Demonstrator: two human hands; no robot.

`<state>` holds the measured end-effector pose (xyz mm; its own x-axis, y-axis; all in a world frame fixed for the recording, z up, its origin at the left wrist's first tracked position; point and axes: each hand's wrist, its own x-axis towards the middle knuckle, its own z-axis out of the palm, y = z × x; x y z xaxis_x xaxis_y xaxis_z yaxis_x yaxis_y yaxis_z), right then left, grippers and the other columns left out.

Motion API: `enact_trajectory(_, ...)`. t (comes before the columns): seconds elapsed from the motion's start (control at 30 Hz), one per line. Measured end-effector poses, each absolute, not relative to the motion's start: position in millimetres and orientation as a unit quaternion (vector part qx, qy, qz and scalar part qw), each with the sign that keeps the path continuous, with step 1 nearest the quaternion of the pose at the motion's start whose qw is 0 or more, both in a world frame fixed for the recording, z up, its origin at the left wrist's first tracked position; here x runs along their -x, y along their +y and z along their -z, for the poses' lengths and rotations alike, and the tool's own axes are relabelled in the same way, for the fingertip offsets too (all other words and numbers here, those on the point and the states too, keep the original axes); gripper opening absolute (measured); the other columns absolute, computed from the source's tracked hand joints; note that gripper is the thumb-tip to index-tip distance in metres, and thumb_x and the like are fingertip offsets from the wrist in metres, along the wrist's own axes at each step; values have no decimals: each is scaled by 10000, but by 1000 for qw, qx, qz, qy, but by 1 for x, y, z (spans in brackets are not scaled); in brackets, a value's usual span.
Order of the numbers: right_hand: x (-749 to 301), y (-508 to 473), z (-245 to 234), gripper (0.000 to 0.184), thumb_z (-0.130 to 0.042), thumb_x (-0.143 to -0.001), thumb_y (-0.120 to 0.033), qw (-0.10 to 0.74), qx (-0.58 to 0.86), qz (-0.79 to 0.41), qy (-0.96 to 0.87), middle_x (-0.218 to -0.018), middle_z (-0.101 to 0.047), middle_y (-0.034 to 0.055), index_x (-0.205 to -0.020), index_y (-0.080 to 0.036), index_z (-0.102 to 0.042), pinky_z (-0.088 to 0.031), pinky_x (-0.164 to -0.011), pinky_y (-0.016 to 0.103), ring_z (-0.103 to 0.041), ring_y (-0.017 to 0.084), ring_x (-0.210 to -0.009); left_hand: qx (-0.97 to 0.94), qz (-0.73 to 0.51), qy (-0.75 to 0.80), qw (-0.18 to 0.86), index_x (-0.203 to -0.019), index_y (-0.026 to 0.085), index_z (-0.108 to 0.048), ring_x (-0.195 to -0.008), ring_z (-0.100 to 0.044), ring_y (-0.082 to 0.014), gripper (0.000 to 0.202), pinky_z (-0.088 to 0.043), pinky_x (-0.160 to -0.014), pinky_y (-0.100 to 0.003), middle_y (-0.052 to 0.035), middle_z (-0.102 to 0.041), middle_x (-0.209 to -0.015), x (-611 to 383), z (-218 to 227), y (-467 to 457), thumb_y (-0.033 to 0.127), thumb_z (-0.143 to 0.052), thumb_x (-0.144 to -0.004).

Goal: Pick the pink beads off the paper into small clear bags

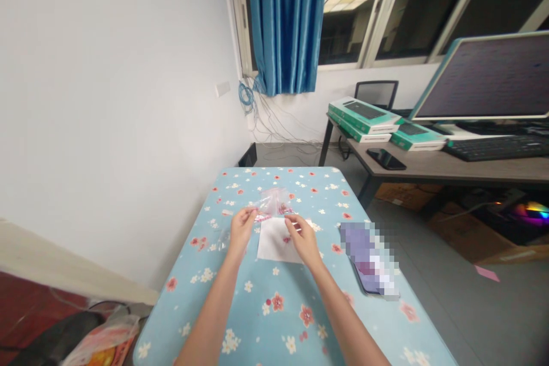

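Note:
My left hand point(242, 231) is closed in a pinch at the near edge of a small clear plastic bag point(263, 218) with a pink stripe. My right hand point(302, 238) hovers over the right side of a white sheet of paper point(270, 245), its fingers curved and apart, with nothing visible between them. A small reddish piece point(286, 239) shows on the sheet, too small to name. Just beyond both hands lies a larger clear pinkish bag point(274, 200), with small reddish bits point(283, 209) at its right corner.
A flowered blue cloth covers the table point(257, 326). On its right lies a phone-like flat object point(369, 263), blurred by pixelation. The desk point(420, 167) at right holds green boxes point(364, 117), a black phone point(386, 159), a keyboard point(497, 147) and a monitor point(489, 80). A wall point(128, 97) stands left.

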<state>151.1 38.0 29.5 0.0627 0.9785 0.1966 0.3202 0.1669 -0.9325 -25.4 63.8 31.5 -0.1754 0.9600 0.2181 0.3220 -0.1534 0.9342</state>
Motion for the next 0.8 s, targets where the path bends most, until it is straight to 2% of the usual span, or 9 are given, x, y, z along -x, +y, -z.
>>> enact_trajectory(0.1,-154,33,-31,423,-484,-813,-515,500,493,-457,-546,-873,-648,68,-1019,-172,-621,-450,-557,271,-576,159,-649,-460,-560,540,429,-901,129,-625,-698,-674,-183,385,-509,-675,-290,-110,-717,-836,20,-32,40,478,-588,-741)
enact_trajectory(0.2,-157,27,-30,448,-529,-783,-537,499,453,-506,-538,-739,-624,35,-1018,-169,-628,-426,-552,258,-535,130,-577,-334,-591,496,541,-856,127,-642,-609,-648,-142,426,-498,-624,-247,-67,-705,-742,15,-33,21,432,-758,-583)
enact_trajectory(0.3,-160,21,-29,475,-562,-758,-547,492,447,-527,-529,-642,-557,-9,-1038,-168,-623,-371,-506,237,-445,99,-499,-300,-591,487,569,-848,123,-650,-560,-617,-107,430,-477,-590,-213,-40,-688,-693,12,-34,12,387,-797,-542)
enact_trajectory(0.37,-161,18,-29,428,-567,-757,-546,477,444,-540,-533,-610,-513,-24,-932,-164,-646,-337,-489,229,-403,86,-482,-301,-579,491,577,-865,124,-643,-547,-605,-104,446,-472,-582,-213,-32,-678,-674,12,-33,9,396,-792,-545)
enact_trajectory(0.47,-162,14,-32,377,-595,-742,-537,466,440,-544,-541,-583,-469,-31,-750,-162,-634,-315,-487,227,-384,85,-490,-341,-576,512,538,-978,145,-600,-606,-621,-135,503,-485,-617,-250,-35,-673,-714,10,-31,6,429,-751,-592)
enact_trajectory(0.53,-163,11,-36,374,-610,-728,-537,472,440,-534,-546,-566,-451,-33,-712,-164,-623,-308,-483,229,-377,90,-494,-396,-597,548,432,-1045,178,-560,-709,-627,-153,493,-489,-689,-287,-50,-669,-853,8,-33,2,409,-718,-639)
enact_trajectory(0.6,-164,6,-43,362,-607,-739,-524,482,443,-507,-561,-572,-458,-27,-704,-165,-622,-314,-491,234,-386,98,-510,-459,-600,587,290,-1003,199,-560,-801,-603,-162,388,-469,-770,-315,-52,-636,-955,3,-40,-6,375,-688,-682)
enact_trajectory(0.67,-165,0,-53,326,-593,-775,-482,484,446,-461,-595,-613,-491,-12,-701,-167,-628,-335,-522,238,-417,108,-552,-526,-564,599,217,-858,195,-575,-787,-576,-165,219,-450,-786,-317,-31,-614,-859,-4,-53,-16,374,-629,-745)
enact_trajectory(0.8,-165,-17,-77,258,-547,-846,-384,440,447,-377,-682,-684,-528,10,-722,-177,-638,-356,-560,239,-468,122,-622,-629,-460,534,328,-738,191,-550,-668,-564,-141,203,-445,-671,-248,11,-583,-690,-18,-81,-31,376,-538,-821)
